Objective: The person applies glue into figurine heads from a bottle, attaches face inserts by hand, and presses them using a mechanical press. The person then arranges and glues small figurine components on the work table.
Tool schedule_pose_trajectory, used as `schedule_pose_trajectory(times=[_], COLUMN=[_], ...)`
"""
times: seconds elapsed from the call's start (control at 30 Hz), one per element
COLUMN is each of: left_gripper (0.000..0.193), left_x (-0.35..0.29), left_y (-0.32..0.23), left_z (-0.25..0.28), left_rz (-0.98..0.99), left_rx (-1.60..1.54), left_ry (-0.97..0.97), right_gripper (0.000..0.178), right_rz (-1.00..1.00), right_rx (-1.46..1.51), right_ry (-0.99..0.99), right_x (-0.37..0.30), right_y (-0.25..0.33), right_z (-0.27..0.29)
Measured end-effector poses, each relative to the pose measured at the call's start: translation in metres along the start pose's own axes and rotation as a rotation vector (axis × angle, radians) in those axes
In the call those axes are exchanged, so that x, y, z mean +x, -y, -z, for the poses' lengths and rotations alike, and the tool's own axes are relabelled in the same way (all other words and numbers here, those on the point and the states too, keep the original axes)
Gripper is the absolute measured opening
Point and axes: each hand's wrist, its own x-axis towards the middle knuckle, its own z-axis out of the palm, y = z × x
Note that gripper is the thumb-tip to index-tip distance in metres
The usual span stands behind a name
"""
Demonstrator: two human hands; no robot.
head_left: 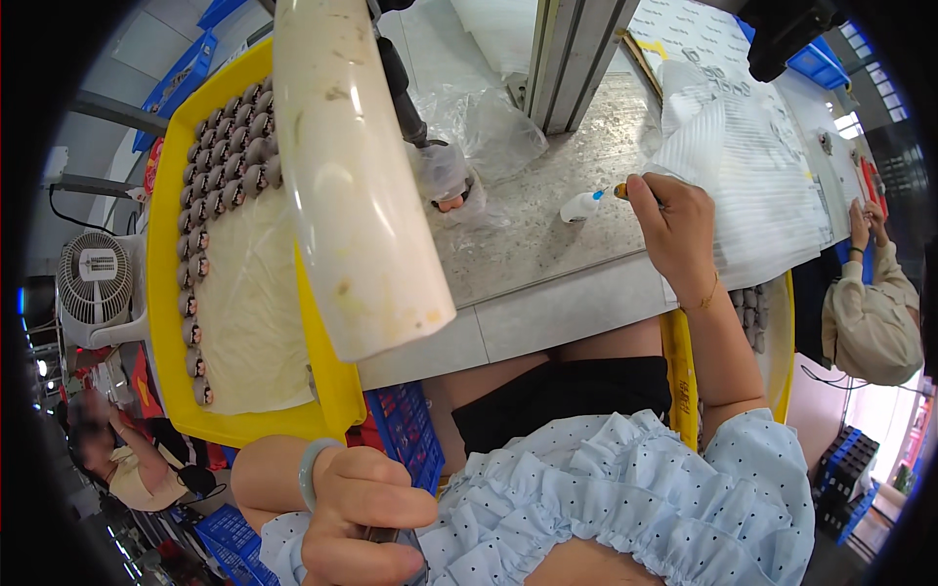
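My right hand [674, 220] is closed over the metal work plate, thumb and fingers pinching a small yellow-brown piece [621, 191] whose kind I cannot make out. Close by its tip is a small white bottle [578, 207] with a blue tip, tilted on the plate. Near my chest, my left hand [362, 518] is curled shut around a dark grey object [391, 536], mostly hidden by the fingers. A pale bangle circles that wrist. Farther off on the plate, a small figure-like piece [451, 202] sits partly wrapped in clear plastic.
A thick white tube [357, 176] hangs in front of a yellow tray [332, 400] with rows of small grey pieces [225, 161]. A metal post [576, 68] rises behind the plate [528, 254]. White foam sheets [752, 186] lie right. Other people sit at both sides.
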Motion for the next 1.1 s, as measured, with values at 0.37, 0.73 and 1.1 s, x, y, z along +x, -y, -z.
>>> schedule_pose_trajectory(times=[0.37, 0.73, 1.1], left_gripper=[0.053, 0.054, 0.054], left_x=[-0.0027, -0.0046, -0.0062], left_y=[0.0008, -0.0011, 0.0007], left_z=[0.0026, 0.001, 0.001], left_rz=[-0.009, -0.004, -0.006], left_rx=[-0.005, 0.003, -0.019], left_ry=[0.011, -0.014, -0.037], right_gripper=[0.029, 0.029, 0.031], right_rz=[0.059, 0.066, 0.053], right_rx=[-0.038, -0.026, 0.0], right_ry=[-0.034, -0.028, -0.026], right_x=[0.0006, 0.002, 0.0038], right_y=[-0.0017, -0.0021, -0.0001], right_z=[-0.0032, -0.0035, -0.0024])
